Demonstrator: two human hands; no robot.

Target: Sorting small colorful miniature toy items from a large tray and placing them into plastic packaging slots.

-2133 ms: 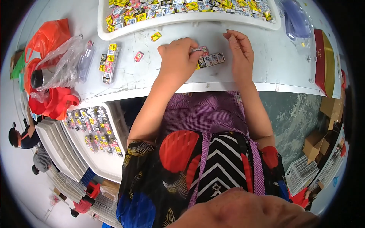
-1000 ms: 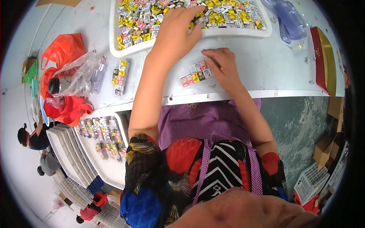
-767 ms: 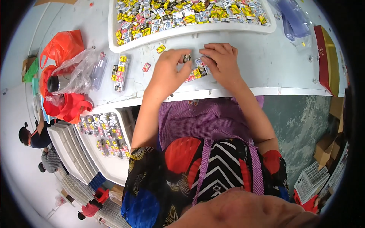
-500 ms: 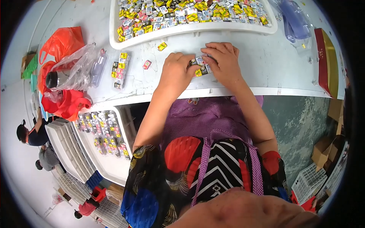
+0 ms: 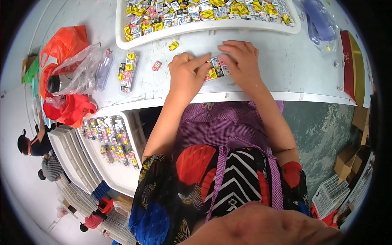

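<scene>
A pack of small printed blocks [image 5: 215, 72], coloured yellow, black, white and pink, lies on the white table between my hands. My left hand [image 5: 185, 77] pinches its left end, with the thumb and forefinger bent around it. At the other end, the thumb and fingers of my right hand [image 5: 244, 67] press against the pack, covering part of it. Beyond my left hand lie a loose yellow block [image 5: 173, 45] and a loose pink block [image 5: 157, 65]. Further left stands a filled clear case [image 5: 128, 73] of similar blocks.
At the far side, a white tray [image 5: 212, 29] is heaped with loose blocks. Red and clear bags with a bottle [image 5: 54, 84] sit at the left. Below the table's left edge, another tray [image 5: 132, 143] holds several filled packs. A red-and-gold box [image 5: 352, 67] stands at the right.
My hands have spread slightly apart, so more of the pack shows between them. My left forefinger has straightened along the pack's far edge.
</scene>
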